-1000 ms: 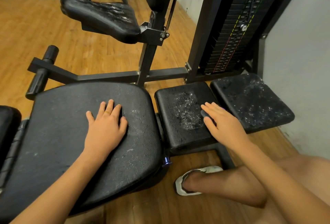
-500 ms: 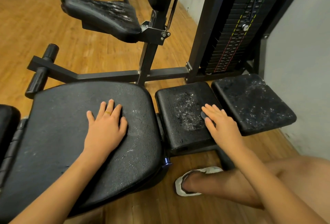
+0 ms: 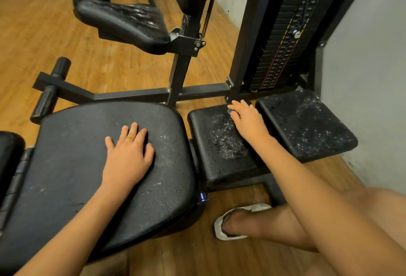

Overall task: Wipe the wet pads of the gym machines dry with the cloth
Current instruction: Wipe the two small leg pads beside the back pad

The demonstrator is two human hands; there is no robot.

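Wooden flooring (image 3: 66, 40) runs under the black machines, with a pale wall (image 3: 362, 55) on your right; your left hand (image 3: 128, 157) lies flat on the large seat pad (image 3: 77, 176), fingers straight and slightly spread, a yellow ring (image 3: 130, 138) on one, holding nothing, just where it lay a second ago; your right hand (image 3: 248, 121) has slid away from you along the middle pad (image 3: 206, 157), from its near half to its far edge, close beside the right pad (image 3: 307, 126); its fingers are stretched out and press down, and a small grey edge of what looks like the cloth (image 3: 230, 112) shows under the fingertips, though you cannot tell for sure; water beads lie on the middle pad just left of your wrist; droplets speckle the right pad and the raised seat (image 3: 123, 20) beyond; the weight stack (image 3: 285, 40) stands behind.
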